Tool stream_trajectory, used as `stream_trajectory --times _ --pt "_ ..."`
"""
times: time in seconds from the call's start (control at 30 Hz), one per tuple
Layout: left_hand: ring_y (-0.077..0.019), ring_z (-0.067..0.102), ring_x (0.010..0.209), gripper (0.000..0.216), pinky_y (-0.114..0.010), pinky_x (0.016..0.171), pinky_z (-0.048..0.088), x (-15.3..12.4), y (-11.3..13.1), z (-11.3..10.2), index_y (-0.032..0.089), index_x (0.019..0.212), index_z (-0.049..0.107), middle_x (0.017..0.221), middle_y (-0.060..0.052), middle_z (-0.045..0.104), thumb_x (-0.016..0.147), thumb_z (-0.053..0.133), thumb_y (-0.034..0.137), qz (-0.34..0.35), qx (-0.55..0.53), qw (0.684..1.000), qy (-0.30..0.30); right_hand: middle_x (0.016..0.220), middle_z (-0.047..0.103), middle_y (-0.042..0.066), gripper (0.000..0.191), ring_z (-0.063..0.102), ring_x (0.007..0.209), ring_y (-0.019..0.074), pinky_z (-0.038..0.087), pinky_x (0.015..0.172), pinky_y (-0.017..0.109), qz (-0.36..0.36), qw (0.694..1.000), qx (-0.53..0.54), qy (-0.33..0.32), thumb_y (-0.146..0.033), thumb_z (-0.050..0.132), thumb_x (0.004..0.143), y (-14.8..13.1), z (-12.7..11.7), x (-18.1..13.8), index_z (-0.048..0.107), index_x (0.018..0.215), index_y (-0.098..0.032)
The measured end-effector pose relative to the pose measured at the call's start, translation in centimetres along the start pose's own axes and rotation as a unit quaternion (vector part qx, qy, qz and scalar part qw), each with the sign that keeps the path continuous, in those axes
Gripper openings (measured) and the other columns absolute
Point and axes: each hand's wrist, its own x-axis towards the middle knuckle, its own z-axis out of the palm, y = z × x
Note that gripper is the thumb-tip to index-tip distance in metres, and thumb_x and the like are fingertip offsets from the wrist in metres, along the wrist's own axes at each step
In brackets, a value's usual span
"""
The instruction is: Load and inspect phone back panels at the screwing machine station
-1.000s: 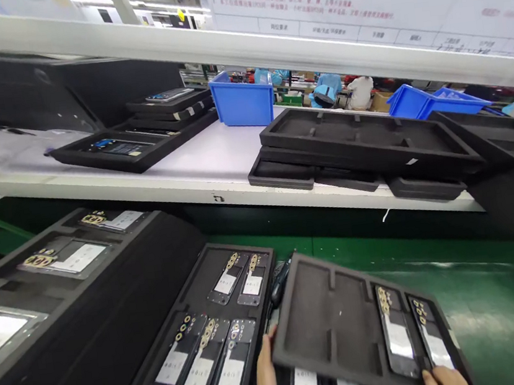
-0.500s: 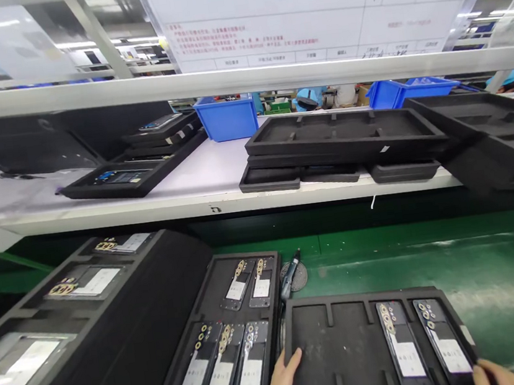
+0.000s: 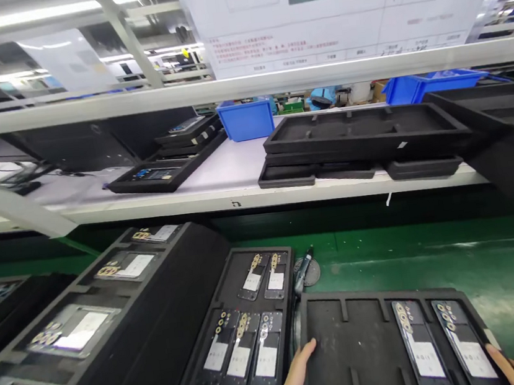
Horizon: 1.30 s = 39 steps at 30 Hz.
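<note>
A black foam tray [image 3: 330, 349] lies low in the view, to the right of centre. Two phone bodies, each with a white label and gold camera rings, sit in its right slots: an inner one [image 3: 419, 344] and an outer one [image 3: 465, 342]. My left hand [image 3: 297, 375] grips the tray's left edge, its thumb on the rim. On the right edge, my right hand [image 3: 513, 367] has its thumb over the rim; the lower fingers are hidden. Beside my left hand stands another foam tray [image 3: 230, 283] holding several similar phone bodies [image 3: 266, 360].
Tall stacked foam trays [image 3: 187, 276] with phone parts rise at left. A dark pen-like tool [image 3: 302, 268] lies on the green work surface [image 3: 388, 270] behind the held tray. Above, a white shelf [image 3: 184, 206] carries empty foam trays [image 3: 361, 126] and a blue bin [image 3: 247, 122].
The view has swung a little to the left, so everything appears farther right. Both hands stay on the same tray edges, and a blue sleeve now shows at my left wrist.
</note>
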Motion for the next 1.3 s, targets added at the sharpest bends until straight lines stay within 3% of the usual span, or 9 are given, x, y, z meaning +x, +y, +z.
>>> stream_trajectory --times 0.17,0.37,0.57,0.63,0.7,0.77,0.83,1.0,1.3 --pt "-0.0266 0.073 0.093 0.048 -0.039 0.092 0.056 1.1 -0.4 0.4 0.015 0.115 0.061 0.099 -0.011 0.076 0.077 0.069 0.042 0.004 0.039 0.999 0.017 0.092 0.075 0.020 0.066 0.066 0.104 0.0402 0.047 0.094 0.046 -0.030 0.998 -0.051 0.021 -0.077 0.032 0.066 -2.6 -0.2 -2.3 0.068 0.070 -0.022" --pt "-0.0286 0.073 0.085 0.036 -0.043 0.085 0.058 2.6 -1.3 0.5 0.015 0.104 0.064 0.089 -0.012 0.076 0.077 0.065 0.039 0.054 0.101 0.991 0.063 0.082 0.074 0.020 0.054 0.069 0.095 0.0385 0.050 0.084 0.044 -0.044 0.994 -0.070 0.067 -0.071 0.039 0.071 -2.1 -0.4 -1.9 0.065 0.061 -0.024" --pt "-0.0316 0.065 0.109 0.052 -0.048 0.101 0.047 3.1 -1.7 0.0 0.014 0.119 0.058 0.122 -0.017 0.066 0.073 0.067 0.037 0.177 0.180 0.957 0.143 0.083 0.071 0.021 0.058 0.067 0.087 0.0381 0.050 0.078 0.048 -0.071 0.976 -0.088 0.187 -0.070 0.038 0.078 -2.2 0.3 -2.9 0.068 0.073 -0.020" --pt "-0.0300 0.056 0.120 0.061 -0.046 0.110 0.038 2.7 -1.1 0.2 0.015 0.128 0.052 0.138 -0.016 0.054 0.073 0.069 0.034 0.266 0.230 0.918 0.183 0.100 0.068 0.025 0.066 0.062 0.101 0.0382 0.047 0.089 0.052 -0.105 0.947 -0.093 0.290 -0.068 0.032 0.084 -3.9 1.7 -4.4 0.069 0.090 -0.014" --pt "-0.0290 0.053 0.121 0.051 -0.046 0.109 0.038 2.3 -0.2 0.9 0.014 0.127 0.054 0.134 -0.016 0.055 0.081 0.063 0.034 0.411 0.362 0.806 0.227 0.103 0.067 0.025 0.064 0.061 0.104 0.0352 0.045 0.094 0.051 -0.209 0.899 -0.103 0.370 -0.061 0.030 0.092 -6.8 4.1 -6.2 0.068 0.096 -0.010" --pt "-0.0285 0.055 0.111 0.032 -0.045 0.100 0.042 1.9 0.8 2.2 0.015 0.116 0.061 0.116 -0.013 0.064 0.089 0.055 0.033 0.522 0.505 0.645 0.239 0.093 0.070 0.018 0.047 0.064 0.088 0.0278 0.050 0.085 0.044 -0.382 0.864 -0.132 0.300 -0.045 0.035 0.098 -10.6 7.2 -8.0 0.068 0.098 -0.012" --pt "-0.0271 0.056 0.102 0.021 -0.043 0.090 0.043 1.9 1.7 3.8 0.021 0.106 0.066 0.101 -0.007 0.069 0.093 0.053 0.029 0.550 0.588 0.553 0.215 0.093 0.072 0.009 0.033 0.066 0.089 0.0206 0.052 0.084 0.033 -0.448 0.855 -0.158 0.208 -0.037 0.040 0.099 -14.3 10.4 -9.4 0.068 0.100 -0.020" --pt "-0.0246 0.059 0.093 0.018 -0.040 0.081 0.037 2.7 2.7 6.8 0.023 0.104 0.068 0.095 -0.002 0.072 0.090 0.058 0.018 0.533 0.662 0.502 0.158 0.092 0.072 0.005 0.024 0.068 0.085 0.0206 0.052 0.073 0.030 -0.456 0.849 -0.236 0.122 -0.018 0.047 0.095 -20.0 15.3 -10.3 0.067 0.108 -0.021" --pt "-0.0205 0.058 0.079 0.021 -0.040 0.075 0.031 3.8 2.8 7.2 0.023 0.089 0.070 0.085 -0.001 0.069 0.094 0.051 0.017 0.509 0.692 0.486 0.163 0.088 0.070 0.003 0.016 0.066 0.082 0.0206 0.047 0.068 0.030 -0.440 0.832 -0.326 0.086 -0.015 0.054 0.092 -22.1 15.7 -10.3 0.067 0.098 -0.023"
